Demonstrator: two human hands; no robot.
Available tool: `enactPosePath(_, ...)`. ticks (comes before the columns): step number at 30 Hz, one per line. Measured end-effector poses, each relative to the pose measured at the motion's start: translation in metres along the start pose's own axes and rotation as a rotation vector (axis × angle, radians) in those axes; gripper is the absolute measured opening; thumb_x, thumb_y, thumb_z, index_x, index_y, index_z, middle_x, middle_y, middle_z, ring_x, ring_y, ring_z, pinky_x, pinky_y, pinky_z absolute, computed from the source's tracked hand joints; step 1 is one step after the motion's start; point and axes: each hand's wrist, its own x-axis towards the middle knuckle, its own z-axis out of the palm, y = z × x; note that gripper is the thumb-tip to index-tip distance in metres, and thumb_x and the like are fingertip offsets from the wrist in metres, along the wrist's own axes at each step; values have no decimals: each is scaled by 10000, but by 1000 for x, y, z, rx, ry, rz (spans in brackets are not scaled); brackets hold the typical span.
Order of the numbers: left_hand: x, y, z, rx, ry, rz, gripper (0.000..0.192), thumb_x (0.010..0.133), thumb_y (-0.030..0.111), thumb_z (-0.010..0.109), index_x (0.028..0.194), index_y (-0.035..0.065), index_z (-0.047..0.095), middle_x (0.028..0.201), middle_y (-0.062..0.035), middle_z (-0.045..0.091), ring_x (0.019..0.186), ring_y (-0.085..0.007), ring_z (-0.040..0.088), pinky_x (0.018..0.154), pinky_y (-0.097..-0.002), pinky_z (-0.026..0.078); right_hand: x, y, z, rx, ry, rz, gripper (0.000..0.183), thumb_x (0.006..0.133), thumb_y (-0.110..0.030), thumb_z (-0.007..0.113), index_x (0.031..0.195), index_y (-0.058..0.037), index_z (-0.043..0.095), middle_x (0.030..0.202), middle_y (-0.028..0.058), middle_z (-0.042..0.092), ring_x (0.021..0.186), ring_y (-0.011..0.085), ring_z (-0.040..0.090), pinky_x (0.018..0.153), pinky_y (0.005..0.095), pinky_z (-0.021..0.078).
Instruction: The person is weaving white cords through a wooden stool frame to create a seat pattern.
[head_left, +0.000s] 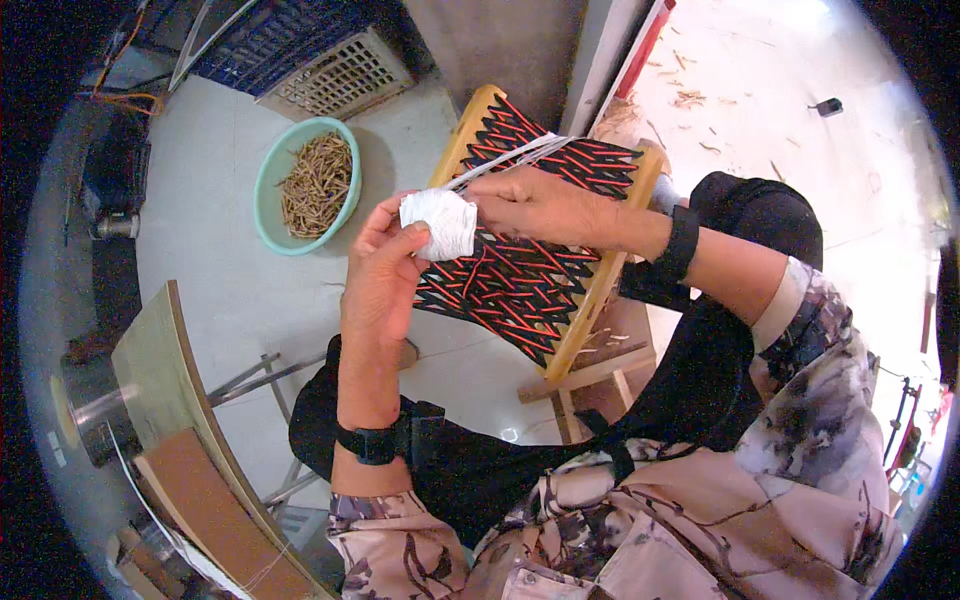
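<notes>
My left hand (394, 247) holds a ball of white string (441, 223), its thumb pressed on the front. Right beside the ball is my right hand (536, 206), its fingers bent together at the ball's edge; whether they pinch a strand cannot be seen. White strands (517, 156) run from behind the ball to the upper right, across a stool seat woven of black and red elastic cord (517, 281). The seat is stretched between two yellow wooden rails (589, 326) and lies below both hands.
A mint-green basin (262, 202) of short brown sticks stands on the floor, near a plastic crate (337, 75). A curved board edge (184, 352) is at lower left. A wooden frame (585, 382) lies under the seat, and scraps (688, 99) litter the floor at upper right.
</notes>
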Motion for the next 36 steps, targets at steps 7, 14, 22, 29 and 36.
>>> enactPosePath(7,6,-11,8,-130,39,-22,331,694,-11,535,1013,-17,447,959,-96,520,854,-174,536,745,-309,450,-8,4,1,-724,135,-143,102,750,-114,460,770,-20,495,597,145,539,547,327,545,479,398,433)
enactPosePath(14,9,-7,11,234,215,99,303,698,-6,530,993,-9,459,923,-81,536,835,-168,540,744,-277,439,-17,-37,12,-620,-37,-296,108,771,-137,446,719,-43,459,558,143,497,518,307,531,453,381,421)
enactPosePath(22,6,-5,9,-87,-164,-226,342,661,33,553,988,4,456,967,-90,535,881,-181,534,790,-313,426,-14,-8,-3,-768,142,-285,96,743,-137,459,751,-42,476,546,105,503,497,296,533,463,384,445)
enactPosePath(29,18,-12,-5,38,133,-29,327,678,-15,532,992,4,444,948,-94,527,889,-189,524,788,-321,427,-21,-39,21,-552,-153,-225,152,775,-178,447,708,-43,435,532,138,467,528,306,535,460,396,426)
enactPosePath(36,13,-8,5,-158,-142,-216,339,676,31,532,1004,0,452,987,-104,531,918,-215,526,818,-333,415,-3,-3,-10,-742,235,-233,122,766,-149,449,782,-33,484,588,157,523,523,319,535,483,399,433)
